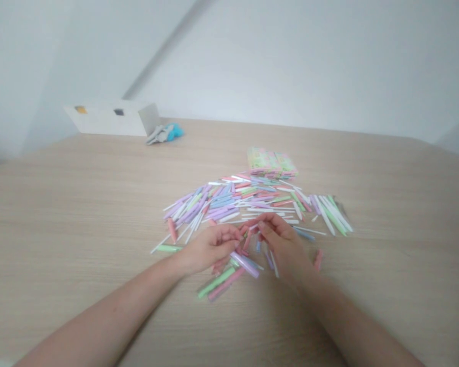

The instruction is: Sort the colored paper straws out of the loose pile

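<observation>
A pale stick (253,228) is pinched between thumb and forefinger of the right hand (285,242), its long axis directed across toward the curled left hand (210,247); whether the left fingers are closed on anything cannot be told through the blur. A purple tube (245,264) is noted just nearside of the left fingertips, slanting down rightward.

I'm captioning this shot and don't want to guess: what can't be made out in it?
Head view: whether the left hand and right hand each grip anything; blur leaves it unclear.
Head view: full lengths of some sticks; the hands cover them.
Head view: any print on the packets; too small and blurred.
Head view: rest of the arms; cut off by the bottom edge.
</observation>
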The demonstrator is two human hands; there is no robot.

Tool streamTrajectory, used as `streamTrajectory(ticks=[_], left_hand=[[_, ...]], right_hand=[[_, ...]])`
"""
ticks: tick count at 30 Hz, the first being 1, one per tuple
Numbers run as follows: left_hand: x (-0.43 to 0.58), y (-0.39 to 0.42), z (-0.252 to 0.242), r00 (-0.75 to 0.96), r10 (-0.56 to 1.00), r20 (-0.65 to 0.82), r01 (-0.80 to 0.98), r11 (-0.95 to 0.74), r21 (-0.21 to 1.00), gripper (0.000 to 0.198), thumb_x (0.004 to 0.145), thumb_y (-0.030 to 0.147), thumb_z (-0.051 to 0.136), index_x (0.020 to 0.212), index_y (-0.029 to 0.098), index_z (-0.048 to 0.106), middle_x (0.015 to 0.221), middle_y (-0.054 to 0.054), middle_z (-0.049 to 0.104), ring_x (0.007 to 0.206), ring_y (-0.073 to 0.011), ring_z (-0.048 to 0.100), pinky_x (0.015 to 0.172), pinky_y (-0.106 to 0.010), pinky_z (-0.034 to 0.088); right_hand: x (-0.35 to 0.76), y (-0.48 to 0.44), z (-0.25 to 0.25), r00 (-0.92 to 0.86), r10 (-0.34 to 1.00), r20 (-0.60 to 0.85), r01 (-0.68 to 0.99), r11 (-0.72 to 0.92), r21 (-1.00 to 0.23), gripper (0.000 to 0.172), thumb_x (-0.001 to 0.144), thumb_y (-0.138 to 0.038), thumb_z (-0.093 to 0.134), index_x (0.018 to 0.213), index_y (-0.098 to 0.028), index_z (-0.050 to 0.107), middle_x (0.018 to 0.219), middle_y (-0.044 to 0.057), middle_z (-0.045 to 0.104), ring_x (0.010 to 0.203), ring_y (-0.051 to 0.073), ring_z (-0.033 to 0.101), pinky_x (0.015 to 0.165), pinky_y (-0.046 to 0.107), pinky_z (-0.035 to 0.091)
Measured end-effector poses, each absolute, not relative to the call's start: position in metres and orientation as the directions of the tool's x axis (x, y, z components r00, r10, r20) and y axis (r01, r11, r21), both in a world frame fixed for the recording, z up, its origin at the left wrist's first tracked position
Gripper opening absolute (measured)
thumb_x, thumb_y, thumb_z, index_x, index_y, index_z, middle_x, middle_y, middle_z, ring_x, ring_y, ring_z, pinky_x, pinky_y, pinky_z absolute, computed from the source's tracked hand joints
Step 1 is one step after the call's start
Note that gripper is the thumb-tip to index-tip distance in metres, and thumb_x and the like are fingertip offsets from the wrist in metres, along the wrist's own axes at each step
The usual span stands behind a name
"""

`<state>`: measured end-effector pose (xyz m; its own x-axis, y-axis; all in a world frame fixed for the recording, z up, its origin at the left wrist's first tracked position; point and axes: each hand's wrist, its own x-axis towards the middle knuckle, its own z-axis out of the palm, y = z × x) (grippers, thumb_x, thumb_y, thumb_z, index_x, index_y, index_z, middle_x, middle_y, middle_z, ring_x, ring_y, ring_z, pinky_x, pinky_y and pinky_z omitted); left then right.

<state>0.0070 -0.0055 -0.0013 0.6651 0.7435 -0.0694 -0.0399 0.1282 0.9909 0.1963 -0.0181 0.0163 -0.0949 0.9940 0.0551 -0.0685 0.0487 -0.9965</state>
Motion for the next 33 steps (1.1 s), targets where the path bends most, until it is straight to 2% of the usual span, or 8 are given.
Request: streamTrajectory(ticks=[4, 8, 13, 19, 23, 26, 30, 33], left_hand=[[0.008, -0.007, 0.003, 0.67, 0.739, -0.071, -0.043, 0.135, 0.99, 0.02, 0.087, 0.034, 0.054, 0.094, 0.016, 0.051, 0.063, 0.005, 0.055, 0.032, -0.0011, 0.038, 0.031, -0.013, 0.032], [0.008, -0.008, 0.007, 0.68, 0.73, -0.07, -0.045, 0.137, 0.99, 0.023, 0.088, 0.035, 0.052, 0.097, 0.014, 0.053, 0.053, 0.007, 0.05, 0.032, -0.0022, 0.037, 0.031, -0.012, 0.032], [0.007, -0.007, 0.005, 0.671, 0.737, -0.085, -0.031, 0.142, 0.989, 0.024, 0.088, 0.036, 0.052, 0.099, 0.015, 0.054, 0.053, 0.007, 0.049, 0.032, -0.0023, 0.038, 0.031, -0.012, 0.032], [0.006, -0.006, 0.0, 0.649, 0.756, -0.087, -0.017, 0.129, 0.991, 0.022, 0.088, 0.036, 0.052, 0.096, 0.016, 0.053, 0.056, 0.006, 0.052, 0.031, -0.002, 0.038, 0.03, -0.012, 0.032], [0.006, -0.006, 0.001, 0.636, 0.766, -0.093, 0.004, 0.117, 0.993, 0.023, 0.088, 0.036, 0.052, 0.099, 0.016, 0.054, 0.054, 0.007, 0.051, 0.031, -0.002, 0.038, 0.031, -0.012, 0.034], [0.007, -0.006, 0.003, 0.638, 0.765, -0.085, 0.01, 0.102, 0.995, 0.024, 0.088, 0.036, 0.051, 0.098, 0.014, 0.055, 0.052, 0.007, 0.05, 0.031, -0.0019, 0.037, 0.031, -0.012, 0.034], [0.008, -0.006, 0.005, 0.628, 0.775, -0.072, -0.001, 0.094, 0.996, 0.023, 0.088, 0.036, 0.053, 0.092, 0.014, 0.055, 0.049, 0.008, 0.048, 0.03, -0.0015, 0.035, 0.031, -0.012, 0.034], [0.008, -0.007, 0.006, 0.623, 0.778, -0.078, -0.012, 0.109, 0.994, 0.023, 0.087, 0.036, 0.054, 0.092, 0.014, 0.054, 0.052, 0.007, 0.052, 0.03, -0.0011, 0.036, 0.031, -0.012, 0.034]], right_hand=[[0.193, -0.023, 0.025, -0.121, 0.989, 0.081, 0.017, 0.083, -0.996, 0.007, 0.084, -0.023, 0.053, 0.087, -0.02, 0.058, 0.071, -0.001, 0.063, 0.064, 0.012, 0.058, 0.064, 0.024, 0.046], [0.189, -0.027, 0.029, -0.215, 0.974, 0.072, 0.038, 0.083, -0.996, 0.007, 0.084, -0.02, 0.05, 0.089, -0.021, 0.056, 0.082, 0.002, 0.069, 0.068, 0.013, 0.062, 0.068, 0.027, 0.048], [0.19, -0.028, 0.029, -0.176, 0.98, 0.096, 0.074, 0.111, -0.991, 0.007, 0.082, -0.02, 0.053, 0.086, -0.022, 0.058, 0.085, 0.003, 0.07, 0.08, 0.016, 0.064, 0.072, 0.028, 0.049], [0.193, -0.025, 0.024, -0.223, 0.965, 0.135, 0.027, 0.145, -0.989, 0.008, 0.082, -0.024, 0.054, 0.087, -0.02, 0.058, 0.085, 0.003, 0.07, 0.069, 0.014, 0.063, 0.067, 0.029, 0.05], [0.194, -0.025, 0.022, -0.218, 0.964, 0.15, 0.115, 0.178, -0.977, 0.01, 0.082, -0.024, 0.055, 0.088, -0.02, 0.062, 0.086, 0.003, 0.07, 0.073, 0.015, 0.064, 0.067, 0.028, 0.05], [0.194, -0.025, 0.016, -0.211, 0.951, 0.224, 0.187, 0.264, -0.946, 0.012, 0.082, -0.025, 0.056, 0.089, -0.022, 0.066, 0.086, 0.003, 0.069, 0.077, 0.016, 0.063, 0.07, 0.028, 0.05], [0.192, -0.024, 0.012, -0.227, 0.928, 0.297, 0.198, 0.342, -0.918, 0.011, 0.081, -0.024, 0.058, 0.085, -0.021, 0.068, 0.083, 0.003, 0.067, 0.078, 0.016, 0.061, 0.071, 0.028, 0.049], [0.191, -0.026, 0.014, -0.244, 0.929, 0.278, 0.205, 0.329, -0.922, 0.011, 0.081, -0.023, 0.059, 0.085, -0.021, 0.069, 0.083, 0.003, 0.067, 0.078, 0.016, 0.061, 0.071, 0.027, 0.049]])
